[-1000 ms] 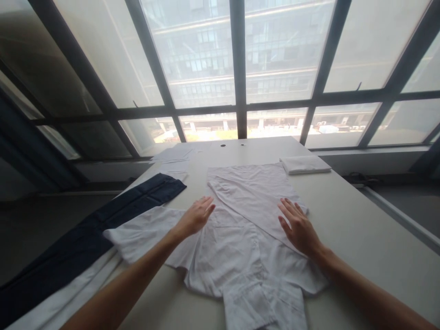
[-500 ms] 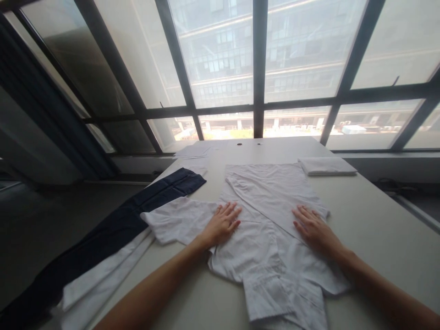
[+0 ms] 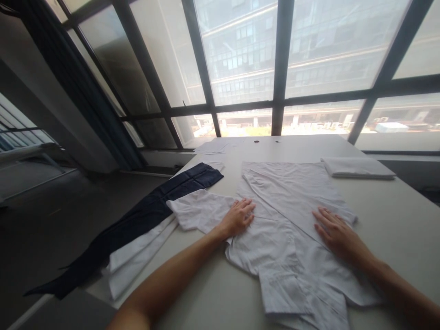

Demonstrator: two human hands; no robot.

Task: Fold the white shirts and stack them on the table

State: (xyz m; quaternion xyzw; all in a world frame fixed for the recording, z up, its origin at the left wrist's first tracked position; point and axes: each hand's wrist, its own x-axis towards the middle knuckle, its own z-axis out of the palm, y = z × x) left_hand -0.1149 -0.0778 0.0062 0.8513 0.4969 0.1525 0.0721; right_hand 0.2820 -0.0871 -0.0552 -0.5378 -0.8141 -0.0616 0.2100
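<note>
A white short-sleeved shirt (image 3: 275, 229) lies spread on the table, its hem toward the window and its collar end near me. My left hand (image 3: 238, 217) rests flat on the shirt's left side, near the sleeve that stretches out left, fingers extended. On the right side of the shirt lies my right hand (image 3: 338, 233), palm down, with its fingers slightly spread. Neither hand grips the cloth. Wrinkles run across the lower front, and my right forearm covers part of the right sleeve.
Dark navy trousers (image 3: 147, 211) lie along the table's left edge and hang over it. Beside them is a white cloth strip (image 3: 137, 256). A folded white cloth (image 3: 359, 168) sits at the back right. Papers (image 3: 213, 145) lie at the far left of the white table (image 3: 385, 220), before large windows.
The view has turned left, so everything appears further right. Both hands stay flat on the shirt in about the same places, and the shirt looks unchanged.
</note>
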